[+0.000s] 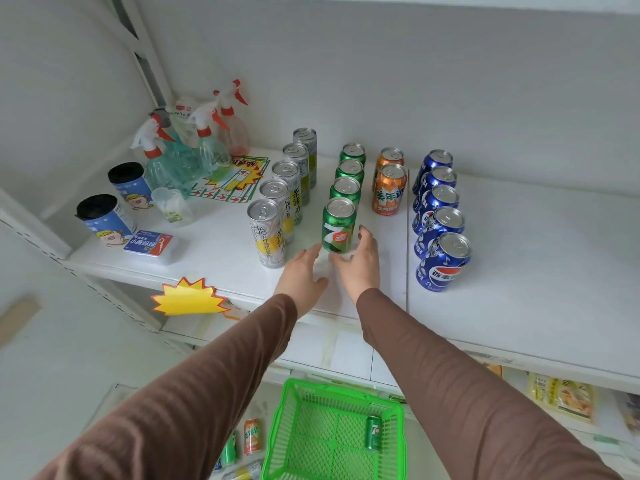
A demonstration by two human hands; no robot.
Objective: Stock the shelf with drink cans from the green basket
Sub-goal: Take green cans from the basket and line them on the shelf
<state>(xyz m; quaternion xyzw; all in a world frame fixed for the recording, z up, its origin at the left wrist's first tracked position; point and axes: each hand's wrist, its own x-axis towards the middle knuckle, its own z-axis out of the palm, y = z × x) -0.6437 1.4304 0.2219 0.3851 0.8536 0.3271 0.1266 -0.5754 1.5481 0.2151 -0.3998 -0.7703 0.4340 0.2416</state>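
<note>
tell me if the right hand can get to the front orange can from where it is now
Probably yes. The right hand sits open beside the front green can, and the front orange can stands just beyond it to the right, with bare shelf between and nothing blocking.

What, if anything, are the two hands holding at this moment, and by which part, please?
Nothing is clearly gripped: the left hand and right hand flank the base of the front green can, fingers relaxed; contact cannot be told.

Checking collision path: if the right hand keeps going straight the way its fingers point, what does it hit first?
The right hand points up the shelf along the front green can, which it likely already touches. Past that, probably the next green can behind; depth is unclear.
</note>
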